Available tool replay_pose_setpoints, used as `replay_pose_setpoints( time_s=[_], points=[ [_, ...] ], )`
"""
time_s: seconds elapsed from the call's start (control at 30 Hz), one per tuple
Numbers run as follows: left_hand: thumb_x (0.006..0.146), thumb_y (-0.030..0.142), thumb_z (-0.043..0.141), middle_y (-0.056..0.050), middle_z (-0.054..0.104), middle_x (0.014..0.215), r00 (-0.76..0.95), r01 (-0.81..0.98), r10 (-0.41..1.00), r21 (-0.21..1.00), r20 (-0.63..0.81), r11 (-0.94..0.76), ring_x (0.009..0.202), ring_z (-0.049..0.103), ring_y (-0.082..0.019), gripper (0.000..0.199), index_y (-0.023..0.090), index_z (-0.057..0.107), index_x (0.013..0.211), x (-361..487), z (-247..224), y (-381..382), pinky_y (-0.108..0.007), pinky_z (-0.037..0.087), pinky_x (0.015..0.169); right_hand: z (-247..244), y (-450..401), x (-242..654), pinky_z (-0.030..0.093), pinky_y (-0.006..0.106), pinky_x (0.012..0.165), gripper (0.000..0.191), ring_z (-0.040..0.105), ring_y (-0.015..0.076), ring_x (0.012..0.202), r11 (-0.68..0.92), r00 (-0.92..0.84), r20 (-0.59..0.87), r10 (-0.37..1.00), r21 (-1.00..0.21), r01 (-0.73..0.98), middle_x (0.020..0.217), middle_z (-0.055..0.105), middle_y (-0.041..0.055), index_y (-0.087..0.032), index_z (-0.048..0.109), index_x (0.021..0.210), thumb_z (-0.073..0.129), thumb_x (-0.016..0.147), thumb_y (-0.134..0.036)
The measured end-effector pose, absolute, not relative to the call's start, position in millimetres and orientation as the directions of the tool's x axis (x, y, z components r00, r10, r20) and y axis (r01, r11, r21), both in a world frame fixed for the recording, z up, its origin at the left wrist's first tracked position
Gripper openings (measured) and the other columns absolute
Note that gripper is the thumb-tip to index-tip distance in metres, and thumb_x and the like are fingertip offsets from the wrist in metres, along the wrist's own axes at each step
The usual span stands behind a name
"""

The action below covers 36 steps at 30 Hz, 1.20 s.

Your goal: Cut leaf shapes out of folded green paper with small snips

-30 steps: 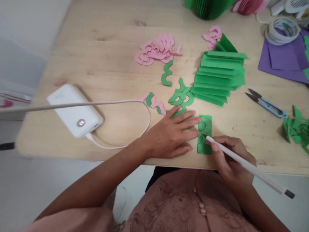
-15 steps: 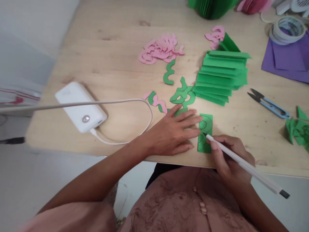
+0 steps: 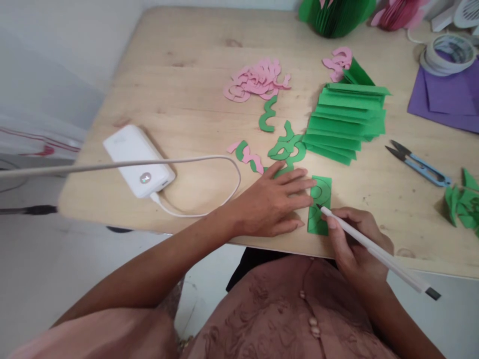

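Note:
A small green paper rectangle [image 3: 321,219] with curved dark lines drawn on it lies near the table's front edge. My left hand [image 3: 275,202] rests flat with fingers spread, its fingertips at the paper's left edge and over a green cut-out. A white pen [image 3: 374,249] is gripped in my right hand [image 3: 361,244], its dark tip on or just above the paper. Wavy green cut-outs [image 3: 297,149] lie just beyond my left fingers, with a green and pink strip [image 3: 245,155] to their left. Folded green paper strips [image 3: 340,117] sit farther back.
On the wooden table [image 3: 187,99] are a white power bank [image 3: 138,159] with a cable, pink cut-outs [image 3: 258,80], blue snips [image 3: 422,167], purple paper [image 3: 445,97], tape rolls [image 3: 430,62] and green scraps [image 3: 464,204]. Green [image 3: 333,17] and pink paper pieces [image 3: 398,12] stand behind.
The view has shifted slightly, showing more of the table's back edge. Both hands keep nearly the same places on the paper, and the pen tip has barely moved.

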<state>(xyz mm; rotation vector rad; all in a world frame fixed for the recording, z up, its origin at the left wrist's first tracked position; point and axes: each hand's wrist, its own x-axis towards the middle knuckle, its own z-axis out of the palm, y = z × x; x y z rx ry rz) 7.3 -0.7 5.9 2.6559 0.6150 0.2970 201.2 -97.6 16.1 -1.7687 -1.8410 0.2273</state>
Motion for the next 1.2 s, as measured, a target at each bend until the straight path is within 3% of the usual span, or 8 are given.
replay_pose_setpoints(
  time_s=[0.4,1.2],
  points=[
    [0.090,0.039,0.045,-0.010,0.052,0.138,0.817,0.449,0.552,0.417,0.166,-0.790,0.135,0.034,-0.030,0.032,0.019,0.061,0.109,16.0,1.8,-13.6,-0.055,0.019,0.110,14.7,-98.8,201.3,0.050,0.027,0.055,0.013,0.065,0.0165,0.058,0.103,0.048,0.285,0.957,-0.493,0.864,0.075,0.070,0.0038,-0.019,0.062,0.089,0.058,0.089,-0.032],
    [0.088,0.039,0.051,-0.010,0.052,0.137,0.814,0.465,0.556,0.388,0.166,-0.796,0.135,0.034,-0.031,0.030,0.020,0.061,0.110,18.5,0.8,-16.0,-0.056,0.019,0.110,13.9,-99.3,202.2,0.048,0.025,0.054,0.010,0.063,0.0143,0.057,0.113,0.041,0.295,0.955,-0.486,0.866,0.075,0.069,0.0028,-0.019,0.062,0.090,0.061,0.088,-0.028]
  ],
)
